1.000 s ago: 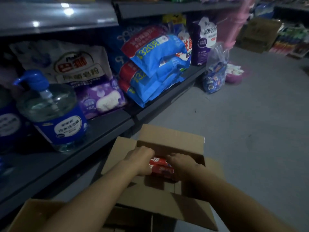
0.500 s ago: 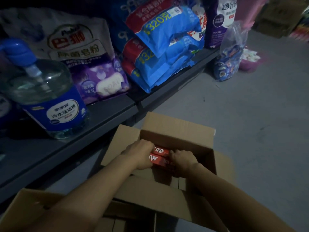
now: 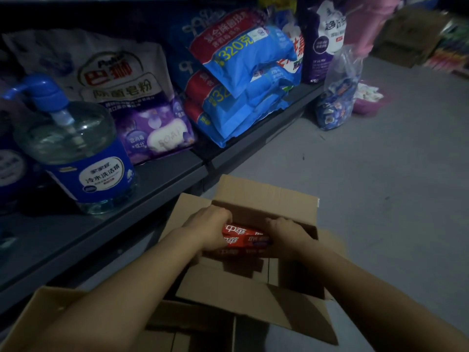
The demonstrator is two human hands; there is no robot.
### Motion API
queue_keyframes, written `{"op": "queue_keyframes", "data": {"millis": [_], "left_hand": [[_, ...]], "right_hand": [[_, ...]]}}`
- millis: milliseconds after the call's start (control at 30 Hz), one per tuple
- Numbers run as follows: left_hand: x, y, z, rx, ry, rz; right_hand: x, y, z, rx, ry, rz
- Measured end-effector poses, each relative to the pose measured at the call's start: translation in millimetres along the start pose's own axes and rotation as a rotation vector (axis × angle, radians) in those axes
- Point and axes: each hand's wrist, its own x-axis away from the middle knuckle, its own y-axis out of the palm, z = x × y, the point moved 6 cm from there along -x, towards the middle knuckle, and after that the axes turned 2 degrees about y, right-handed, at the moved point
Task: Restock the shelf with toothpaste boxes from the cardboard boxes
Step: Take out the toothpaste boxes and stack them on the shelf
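A small stack of red toothpaste boxes (image 3: 245,240) sits in the mouth of the open cardboard box (image 3: 266,199), clamped from both ends between the person's two hands. The left hand (image 3: 209,231) grips the left end of the stack, its fingers curled over the top edge. The right hand (image 3: 284,233) grips the right end, its fingers curled down over that side and partly hidden behind the boxes. White lettering shows on the red top face of the stack, and at least two boxes lie one on the other; a third edge below them is too dark to make out. The stack is at the level of the carton's opening, just inside its far wall, with the flaps folded outward around it.

Nearer than this carton, at the lower left edge of the view, lies a second cardboard box (image 3: 38,316), also open. The carton stands on a grey floor (image 3: 380,174), close against the front of a dark metal shelf (image 3: 157,174). On the shelf, left of the carton, stands a clear pump bottle (image 3: 76,153) with a blue label and blue pump head. Behind it leans a white and purple soap powder bag (image 3: 121,80). Beyond the carton, further along the shelf, blue detergent bags (image 3: 241,80) lie piled on one another. On the floor past the shelf end stands a clear plastic bag (image 3: 337,97) of small blue packets, beside a purple basin (image 3: 370,100).
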Motion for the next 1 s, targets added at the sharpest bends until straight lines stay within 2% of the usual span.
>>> {"op": "queue_keyframes", "data": {"millis": [100, 200, 400, 567, 700, 1000], "left_hand": [[9, -17, 5, -0.026, 0.002, -0.003], [21, -45, 9, -0.06, 0.007, -0.021], [61, -124, 26, -0.123, 0.021, 0.075], [120, -199, 39, -0.236, 0.07, 0.192], [182, -272, 36, -0.248, 0.079, 0.305], [338, -415, -10, -0.168, -0.115, 0.559]], "right_hand": [[21, -30, 3, -0.043, 0.007, 0.033], [46, -75, 5, 0.019, 0.01, 0.073], [97, -158, 0, -0.237, -0.01, 0.068], [134, -225, -22, -0.319, -0.116, 0.116], [159, -289, -71, -0.358, -0.282, 0.184], [182, -426, -226, -0.282, -0.624, 0.242]]}}
